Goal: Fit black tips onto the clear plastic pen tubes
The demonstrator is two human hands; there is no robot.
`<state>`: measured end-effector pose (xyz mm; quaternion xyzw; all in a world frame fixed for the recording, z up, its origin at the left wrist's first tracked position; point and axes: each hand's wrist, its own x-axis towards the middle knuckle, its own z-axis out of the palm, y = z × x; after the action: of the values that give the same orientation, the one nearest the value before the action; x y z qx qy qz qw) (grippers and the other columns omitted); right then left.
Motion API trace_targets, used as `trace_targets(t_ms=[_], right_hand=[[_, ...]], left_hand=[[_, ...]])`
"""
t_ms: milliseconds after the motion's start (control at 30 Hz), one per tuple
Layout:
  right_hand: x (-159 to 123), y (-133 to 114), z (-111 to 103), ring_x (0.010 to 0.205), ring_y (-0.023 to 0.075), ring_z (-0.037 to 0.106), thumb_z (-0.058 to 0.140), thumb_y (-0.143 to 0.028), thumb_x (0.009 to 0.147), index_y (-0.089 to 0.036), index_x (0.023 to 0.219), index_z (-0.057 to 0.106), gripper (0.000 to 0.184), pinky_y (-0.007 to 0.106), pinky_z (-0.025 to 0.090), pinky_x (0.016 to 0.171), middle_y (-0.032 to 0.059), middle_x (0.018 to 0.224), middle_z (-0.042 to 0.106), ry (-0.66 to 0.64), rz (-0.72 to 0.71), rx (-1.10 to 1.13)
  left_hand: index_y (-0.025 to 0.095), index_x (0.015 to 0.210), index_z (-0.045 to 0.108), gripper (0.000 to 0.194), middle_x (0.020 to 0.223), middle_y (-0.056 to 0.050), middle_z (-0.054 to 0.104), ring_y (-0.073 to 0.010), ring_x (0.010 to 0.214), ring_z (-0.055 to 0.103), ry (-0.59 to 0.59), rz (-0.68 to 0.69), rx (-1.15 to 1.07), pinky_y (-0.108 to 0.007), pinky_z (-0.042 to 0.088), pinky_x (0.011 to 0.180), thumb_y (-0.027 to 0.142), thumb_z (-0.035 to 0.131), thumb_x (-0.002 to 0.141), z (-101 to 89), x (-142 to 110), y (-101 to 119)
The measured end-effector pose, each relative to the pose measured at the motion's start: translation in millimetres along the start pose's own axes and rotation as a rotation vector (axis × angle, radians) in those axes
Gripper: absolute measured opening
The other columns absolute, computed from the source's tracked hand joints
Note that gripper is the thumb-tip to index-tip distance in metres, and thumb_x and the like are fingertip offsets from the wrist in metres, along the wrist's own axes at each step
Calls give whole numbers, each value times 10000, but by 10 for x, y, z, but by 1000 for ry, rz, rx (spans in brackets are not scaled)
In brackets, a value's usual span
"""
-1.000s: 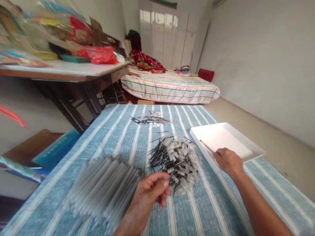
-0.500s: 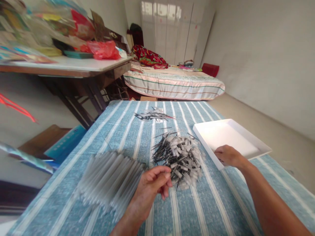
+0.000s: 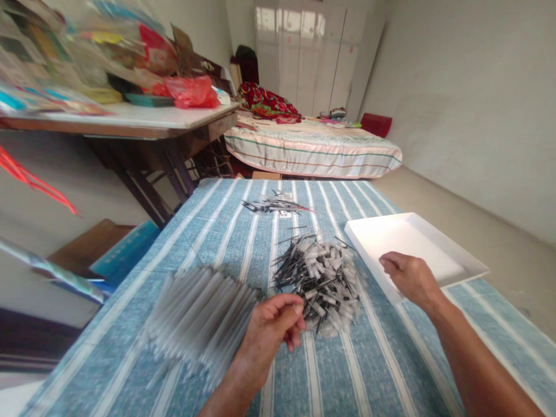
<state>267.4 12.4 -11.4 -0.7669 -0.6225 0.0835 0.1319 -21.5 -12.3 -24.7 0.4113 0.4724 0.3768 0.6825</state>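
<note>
My left hand [image 3: 273, 327] hovers over the blue striped tablecloth [image 3: 373, 365], its thumb and fingertips pinched together; what they pinch is too small to make out. It sits at the near edge of a heap of small black-and-clear pieces [image 3: 319, 278]. To its left lies a blurred bundle of clear tubes [image 3: 204, 315]. My right hand [image 3: 408, 277] rests knuckles up on the near left corner of a white tray [image 3: 428, 240], fingers curled under and their contents hidden.
A smaller scatter of thin black pieces [image 3: 275, 204] lies further back on the cloth. A cluttered wooden table [image 3: 143, 119] stands at the left, a bed [image 3: 313, 147] behind, and a bare floor [image 3: 490, 231] to the right.
A thin rod seen in my right hand a second ago no longer shows; that hand has pulled back slightly to the tray's corner. My left hand has barely moved.
</note>
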Motion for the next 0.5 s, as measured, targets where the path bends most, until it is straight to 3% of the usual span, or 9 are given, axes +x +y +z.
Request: trace_targets(t_ms=[67, 167, 233, 400, 500], right_hand=[[-119, -169, 13, 754, 171, 604, 388, -316, 844, -226, 892, 651, 282, 237, 401, 684, 30, 814, 684, 45, -74, 34], [-291, -439, 110, 753, 166, 602, 411, -269, 847, -215, 872, 646, 243, 244, 409, 705, 26, 831, 676, 78, -366, 130], [-375, -594, 209, 738, 160, 595, 417, -232, 851, -204, 854, 643, 228, 244, 407, 701, 27, 792, 666, 59, -478, 144], [-480, -859, 410, 721, 158, 576, 447, -189, 853, -192, 814, 630, 187, 246, 380, 692, 21, 729, 641, 25, -564, 54], [-495, -959, 446, 715, 163, 568, 450, -183, 857, -185, 822, 630, 184, 263, 361, 718, 29, 740, 642, 72, -579, 6]], left_hand=[[143, 825, 595, 183, 539, 33, 584, -75, 365, 480, 51, 23, 44, -180, 346, 364, 278, 591, 701, 5, 6, -6], [152, 810, 595, 177, 514, 51, 568, -79, 359, 477, 131, 75, 104, -180, 347, 359, 267, 601, 677, 23, 18, -23], [156, 814, 593, 182, 518, 55, 567, -84, 365, 482, 174, 102, 127, -183, 352, 359, 265, 600, 668, 30, 32, -46], [172, 887, 576, 224, 612, 38, 596, -107, 435, 521, 288, 212, 183, -201, 390, 397, 263, 583, 683, -54, 84, -108], [190, 955, 578, 252, 714, 9, 630, -139, 547, 573, 342, 343, 391, -229, 437, 510, 282, 569, 720, -205, 85, -50]])
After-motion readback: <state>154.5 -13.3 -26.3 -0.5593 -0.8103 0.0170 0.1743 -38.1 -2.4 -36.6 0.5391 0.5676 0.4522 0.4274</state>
